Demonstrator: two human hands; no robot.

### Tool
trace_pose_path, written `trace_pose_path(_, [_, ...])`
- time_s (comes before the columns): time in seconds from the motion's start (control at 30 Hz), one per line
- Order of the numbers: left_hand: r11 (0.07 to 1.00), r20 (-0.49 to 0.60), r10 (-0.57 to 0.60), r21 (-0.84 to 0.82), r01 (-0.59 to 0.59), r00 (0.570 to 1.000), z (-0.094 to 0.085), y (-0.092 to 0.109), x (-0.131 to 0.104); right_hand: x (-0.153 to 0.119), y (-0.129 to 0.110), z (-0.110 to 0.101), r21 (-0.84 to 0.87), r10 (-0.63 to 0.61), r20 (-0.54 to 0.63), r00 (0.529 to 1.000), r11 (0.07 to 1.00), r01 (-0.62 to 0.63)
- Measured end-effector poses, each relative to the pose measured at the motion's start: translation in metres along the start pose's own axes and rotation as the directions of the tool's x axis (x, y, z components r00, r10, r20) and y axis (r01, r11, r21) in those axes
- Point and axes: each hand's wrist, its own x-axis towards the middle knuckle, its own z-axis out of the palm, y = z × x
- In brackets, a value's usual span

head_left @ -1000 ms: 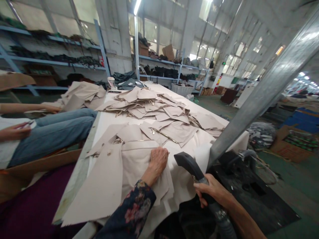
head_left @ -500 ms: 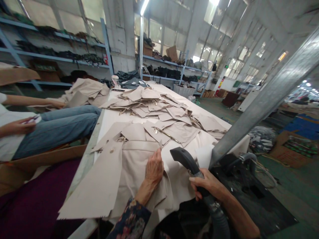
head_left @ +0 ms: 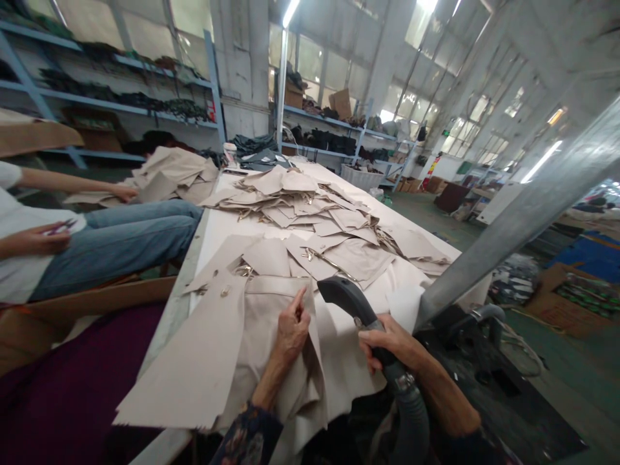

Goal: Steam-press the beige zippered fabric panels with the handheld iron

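The beige garment piece [head_left: 271,323] lay at the near end of the worktop [head_left: 216,229], hanging a bit over the front edge. The left hand [head_left: 292,330] was on top of it, fingers pinching up a fold of the cloth with the index finger sticking out, probably to keep that spot taut and flat. Just beside it, the right hand [head_left: 387,342] was clenched around the grip of a black steam iron nozzle [head_left: 346,298], whose head was tipped toward the fabric; I couldn't tell if it actually touched. Its grey hose [head_left: 411,420] ran down out of frame.

Further out, a heap of cut beige pieces [head_left: 310,206] covered the middle of the worktop. On the left sat another person in jeans [head_left: 121,242], holding something small I couldn't make out. A blurry metal post [head_left: 523,219] blocked the right side.
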Motion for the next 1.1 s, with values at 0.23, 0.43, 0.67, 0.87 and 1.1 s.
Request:
trace_pose_path(0.23, [0.876,0.147,-0.095,-0.458,0.153,0.985,-0.015,0.0,0.0,0.017,-0.006,0.015,0.001,-0.052,0.083,0.995,0.999,0.052])
trace_pose_path(0.43, [0.761,0.256,-0.156,-0.584,0.281,0.954,-0.021,0.005,-0.007,0.044,-0.02,0.022,-0.051,-0.074,0.067,0.995,0.996,0.078])
trace_pose_path(0.67, [0.629,0.247,-0.258,-0.691,0.356,0.934,-0.023,0.005,-0.004,0.046,-0.036,0.015,-0.083,-0.113,-0.04,0.993,0.99,0.11])
trace_pose_path(0.87, [0.571,0.238,-0.335,-0.719,0.397,0.912,-0.026,0.009,-0.003,0.009,-0.024,0.018,-0.122,-0.028,0.003,1.0,0.992,0.028])
trace_pose_path(1.1, [0.593,0.238,-0.261,-0.725,0.35,0.935,-0.028,0.01,-0.004,0.015,-0.006,0.037,-0.128,-0.008,0.061,0.998,0.992,0.016])
